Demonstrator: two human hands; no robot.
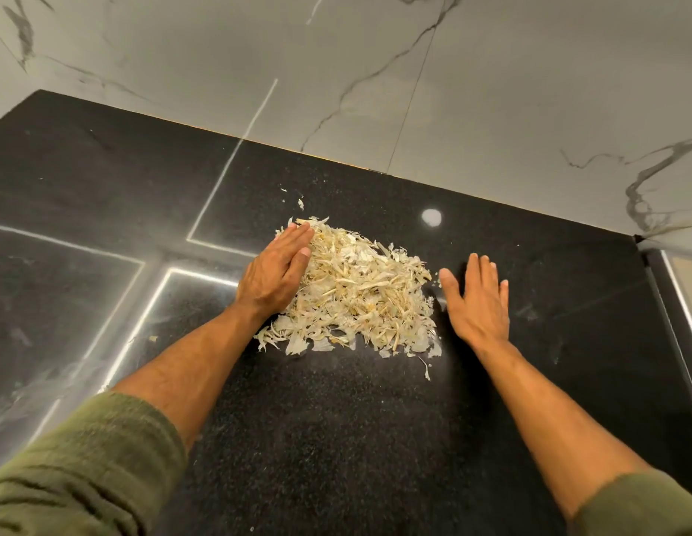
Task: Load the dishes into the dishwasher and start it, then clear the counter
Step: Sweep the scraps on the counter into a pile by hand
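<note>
On the black speckled stone counter (336, 439) lies a loose heap of pale, papery dry peelings (359, 292), cream and straw-coloured, which look like garlic skins, though the scraps are too fine to be sure. The heap sits near the middle of the counter, closer to the grey marble-veined wall (414, 71) than to the near edge, with a few stray flakes scattered just beyond it toward the wall and at its near right side.

The left hand (276, 270) presses against the left flank of the heap, fingers straight and held together, fingertips at the heap's far left corner and partly on the scraps. The right hand (477, 299) lies flat on the counter just beside the heap's right edge, fingers spread and straight, thumb pointing toward the peelings and holding nothing.

Both forearms are bare, with olive green knitted sleeves (89, 470) pushed up toward the elbows. Bright strip lights reflect in the counter's glossy surface at the left.
</note>
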